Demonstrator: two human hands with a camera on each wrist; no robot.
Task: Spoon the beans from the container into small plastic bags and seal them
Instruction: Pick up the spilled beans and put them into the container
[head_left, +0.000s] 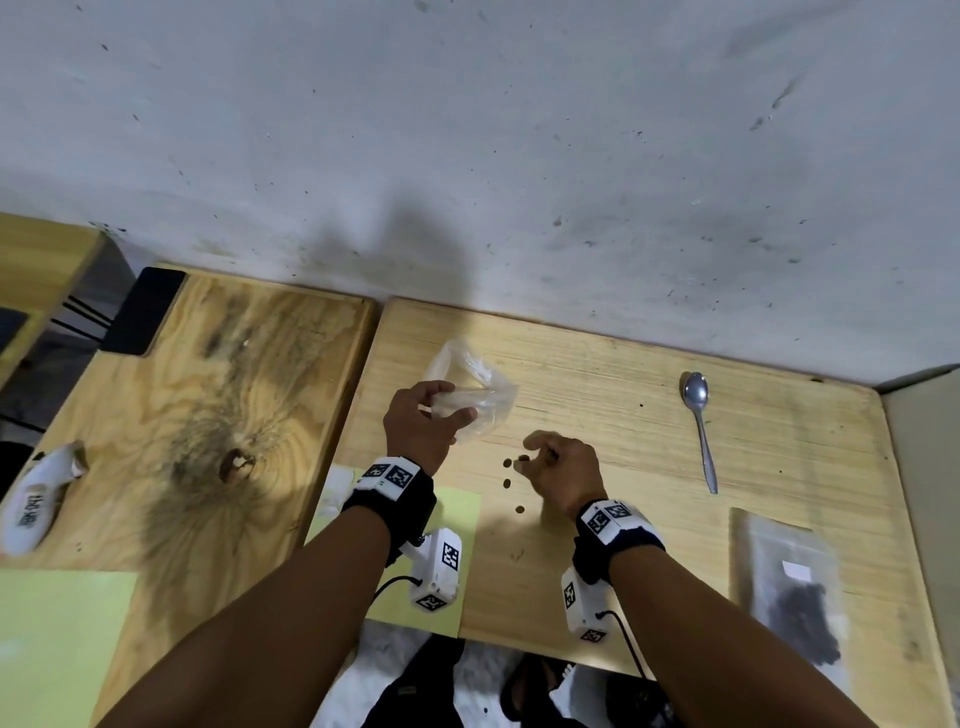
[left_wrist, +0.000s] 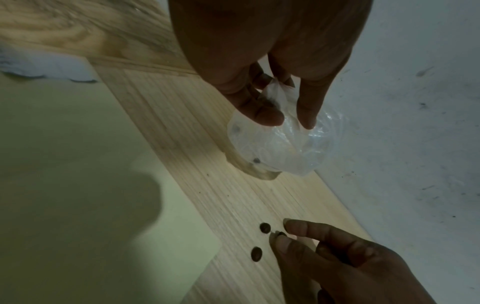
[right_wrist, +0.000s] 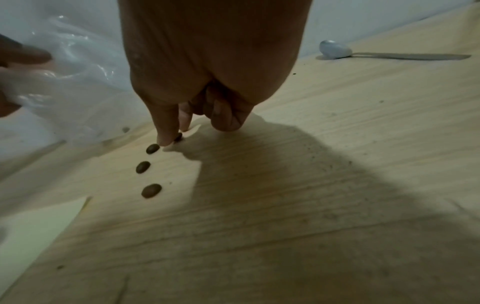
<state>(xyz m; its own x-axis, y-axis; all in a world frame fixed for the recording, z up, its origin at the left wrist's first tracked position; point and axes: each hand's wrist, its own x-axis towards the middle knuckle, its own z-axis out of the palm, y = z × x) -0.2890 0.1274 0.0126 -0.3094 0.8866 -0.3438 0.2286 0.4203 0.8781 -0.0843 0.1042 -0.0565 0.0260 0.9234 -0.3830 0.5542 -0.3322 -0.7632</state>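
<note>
My left hand holds a crumpled clear plastic bag just above the table, pinching it between thumb and fingers; a bean or two show inside the bag. To its right, my right hand is down at the tabletop, thumb and forefinger pinching one brown bean. Three loose beans lie in a short row beside that hand, also seen from the head. A metal spoon lies untouched further right.
A flat clear packet of dark beans lies at the table's front right. A pale green sheet is under my left wrist. On the left table are a black phone and a white object. A wall stands directly behind.
</note>
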